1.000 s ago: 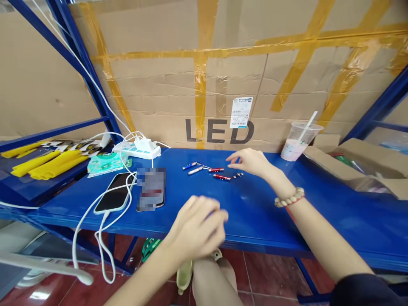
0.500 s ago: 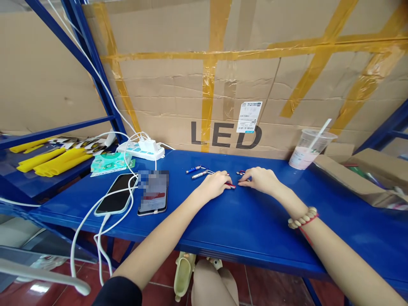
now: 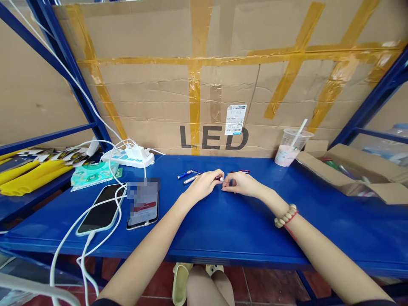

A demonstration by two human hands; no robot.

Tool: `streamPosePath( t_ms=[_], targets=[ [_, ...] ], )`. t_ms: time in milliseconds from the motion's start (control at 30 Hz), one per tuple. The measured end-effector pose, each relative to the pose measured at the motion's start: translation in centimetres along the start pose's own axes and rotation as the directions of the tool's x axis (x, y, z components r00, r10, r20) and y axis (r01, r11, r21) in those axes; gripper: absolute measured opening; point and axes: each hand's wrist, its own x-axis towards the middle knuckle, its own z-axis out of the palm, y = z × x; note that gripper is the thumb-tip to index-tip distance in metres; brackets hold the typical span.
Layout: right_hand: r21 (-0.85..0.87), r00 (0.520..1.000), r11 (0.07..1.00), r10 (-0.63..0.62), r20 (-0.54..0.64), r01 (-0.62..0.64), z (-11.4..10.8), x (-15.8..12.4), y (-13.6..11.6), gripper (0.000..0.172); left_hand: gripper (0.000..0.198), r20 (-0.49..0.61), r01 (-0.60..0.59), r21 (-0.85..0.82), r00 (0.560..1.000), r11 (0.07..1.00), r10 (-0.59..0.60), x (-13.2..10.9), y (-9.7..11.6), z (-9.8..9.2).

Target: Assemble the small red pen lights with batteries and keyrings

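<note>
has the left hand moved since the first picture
Yes: the left hand has moved forward, away from the blue table's front edge and closer to the big cardboard box behind it.

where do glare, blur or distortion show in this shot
Head view: tape and table catch glossy highlights; head view: pixelated blocks cover part of the phone nearer the hands; head view: posts lean outward, possibly wide-angle stretch; head view: hands show little blur.
</note>
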Motion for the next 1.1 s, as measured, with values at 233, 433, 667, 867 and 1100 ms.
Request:
streamPosePath(
  t_ms=[233,433,667,867,1100],
  targets=[
    [-0.082,0.886,0.997,-0.031,-0.463,-0.007,-1.2,-0.6,-1.6,0.019,0.016,-0.101,0.064,0.114,0.993,0.991,-0.053,0.2,-0.4,0.0],
    [-0.044,0.830,0.990,-0.136,-0.541,0.134,-1.0,-0.6,-2.0,0.025,0.017,-0.138,0.072,0.092,0.989,0.993,-0.059,0.1,-0.7,-0.1],
    [-0.044,0.864,0.987,-0.156,-0.479,0.154,-0.8,-0.6,-1.7,0.025,0.017,-0.132,0.097,0.015,0.987,0.995,-0.095,0.2,-0.8,0.0],
    [-0.054,0.805,0.995,0.036,-0.593,-0.084,-1.9,-0.8,-0.7,0.023,0.013,-0.155,0.124,-0.067,0.979,0.990,-0.133,0.3,-0.4,-0.5],
    [-0.287,0.943,0.913,0.221,-0.249,-0.290,-2.1,-1.0,1.1,0.023,0.015,-0.159,0.116,0.093,0.982,0.989,-0.100,0.0,0.2,-1.0]
  ],
)
